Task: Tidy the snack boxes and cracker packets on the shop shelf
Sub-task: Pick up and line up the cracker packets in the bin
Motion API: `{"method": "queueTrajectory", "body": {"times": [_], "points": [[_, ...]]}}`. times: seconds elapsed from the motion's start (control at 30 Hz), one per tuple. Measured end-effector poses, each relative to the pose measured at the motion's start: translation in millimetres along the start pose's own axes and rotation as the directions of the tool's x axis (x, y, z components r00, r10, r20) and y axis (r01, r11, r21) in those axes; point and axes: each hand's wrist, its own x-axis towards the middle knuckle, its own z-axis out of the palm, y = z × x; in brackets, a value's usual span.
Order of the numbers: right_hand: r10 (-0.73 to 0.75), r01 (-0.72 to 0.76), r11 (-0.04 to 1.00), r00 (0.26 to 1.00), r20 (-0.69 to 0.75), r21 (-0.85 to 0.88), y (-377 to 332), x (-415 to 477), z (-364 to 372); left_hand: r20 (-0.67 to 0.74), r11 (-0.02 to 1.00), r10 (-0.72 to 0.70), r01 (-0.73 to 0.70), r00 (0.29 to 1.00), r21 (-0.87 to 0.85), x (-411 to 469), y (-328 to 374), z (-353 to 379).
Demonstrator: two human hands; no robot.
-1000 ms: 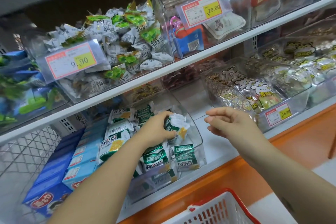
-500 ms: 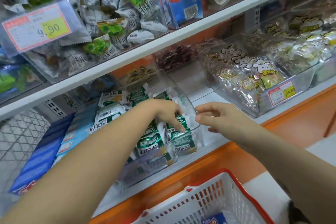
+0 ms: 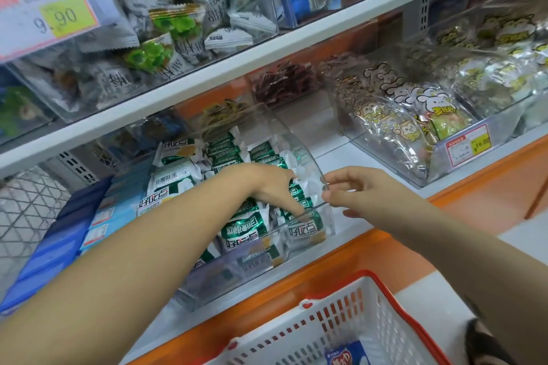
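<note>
We are stretching our left arm out long and low. Our left hand [image 3: 274,188] is dipping into the clear bin [image 3: 228,274] on the lower shelf [image 3: 338,157]. Its fingers [image 3: 296,210] are lying straight and close together. They are pointing down and pressing on the green-and-white cracker packets [image 3: 246,225] near the bin's front wall.

Our right hand [image 3: 366,195] is sitting just beside the bin. Its thumb and first finger are pinching the bin's right front corner, and the other fingers are curling under.

We are seeing one clear bin under our two hands. The cracker packets are all lying inside it, well over ten, too many for us to count. Left of the bin, the blue snack boxes [image 3: 59,246] are lying in two rows, one dark blue and one light blue. We cannot count them.

Below the shelf, one white basket [image 3: 341,320] with a red rim is holding one blue packet [image 3: 345,354]. We are seeing two price tags, a 9.90 tag [image 3: 49,12] up high and a 16.80 tag [image 3: 468,147] at the right, under the bunny bags [image 3: 430,109].
</note>
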Motion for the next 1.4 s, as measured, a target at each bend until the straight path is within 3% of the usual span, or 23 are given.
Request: {"method": "queueTrajectory", "body": {"times": [0.37, 0.5, 0.7, 0.87, 1.0, 1.1, 1.2, 1.4], "points": [[0.011, -0.011, 1.0, 1.0, 0.027, -0.006, -0.8, -1.4, -2.7, 0.088, 0.993, 0.048, -0.038, 0.995, -0.108, -7.7, -6.5, -11.5], [0.006, -0.006, 1.0, 1.0, 0.027, -0.003, -0.4, -0.6, -3.0, 0.097, 0.999, 0.047, -0.046, 0.994, -0.011, -4.5, -3.1, -11.5], [0.006, -0.006, 1.0, 1.0, 0.021, -0.005, -2.5, 0.0, -1.9, -0.039, 0.991, 0.089, -0.092, 0.995, -0.102, -14.2, -10.0, -15.7], [0.01, -0.01, 1.0, 1.0, -0.008, 0.003, -2.0, 2.5, 0.1, -0.394, 0.974, -0.019, -0.072, 0.919, -0.215, -0.8, -26.7, -28.5], [0.013, -0.013, 1.0, 1.0, 0.002, -0.001, -2.5, 2.9, -0.1, -0.329, 0.98, -0.066, 0.0, 0.942, -0.198, 24.4, -26.0, -22.4], [0.014, -0.014, 1.0, 1.0, 0.021, -0.02, -3.2, 2.2, -1.6, -0.259, 0.995, -0.091, 0.08, 0.962, -0.052, 37.7, -21.7, -15.1], [0.001, 0.0, 1.0, 0.999, 0.035, -0.018, -1.9, 3.0, -2.3, -0.314, 0.989, -0.084, 0.119, 0.946, 0.092, 42.4, -19.1, -12.5], [-0.006, 0.005, 1.0, 0.998, 0.058, 0.005, -1.3, 2.4, -6.0, -0.426, 0.996, -0.037, -0.003, 0.904, -0.094, 6.2, -25.6, -28.1]]}}
